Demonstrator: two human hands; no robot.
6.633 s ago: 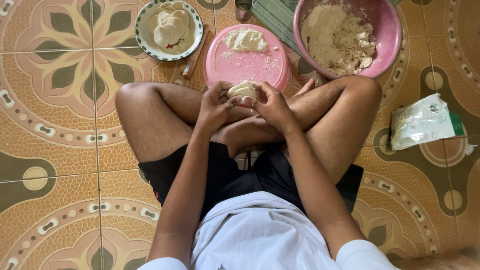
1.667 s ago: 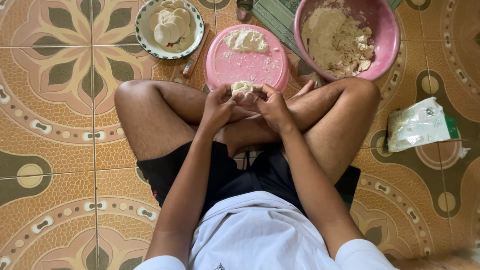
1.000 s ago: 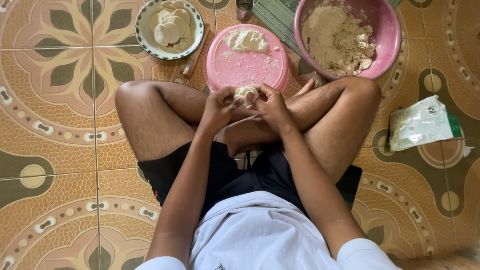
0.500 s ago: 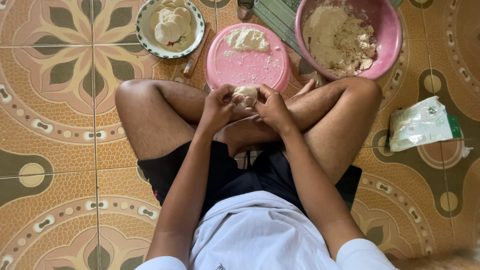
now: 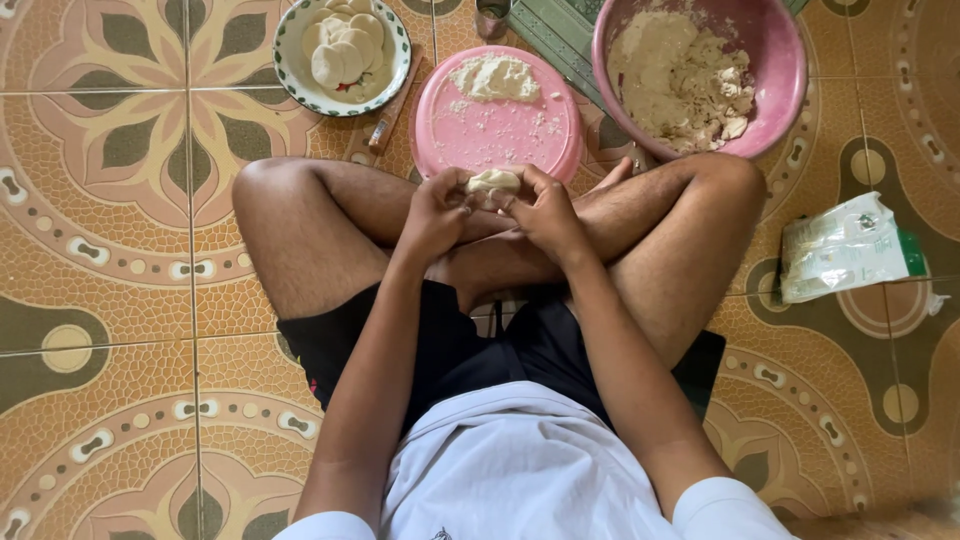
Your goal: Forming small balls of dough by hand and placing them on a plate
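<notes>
Gently shaping a dough piece between both hands

Here the small dough piece (image 5: pixel 493 181) sits between the left hand (image 5: pixel 436 212) and the right hand (image 5: pixel 545 210), held above the crossed legs, just at the near edge of the upturned pink lid (image 5: pixel 497 125). The fingers of both hands are curled together and clamped on the piece from either side, thumbs on top. To do this well, I would judge that pressure should be light and even, turning the piece a little at a time so the rim stays round and does not crack. The heap of dough (image 5: pixel 490 77) on the lid's far side is near for patching. Finished flat rounds (image 5: pixel 345 48) lie on the patterned plate (image 5: pixel 291 76) to the left, and the pink basin (image 5: pixel 780 90) of crumbly mix stands to the right; a white bag (image 5: pixel 845 245) lies on the tiled floor (image 5: pixel 110 250)
</notes>
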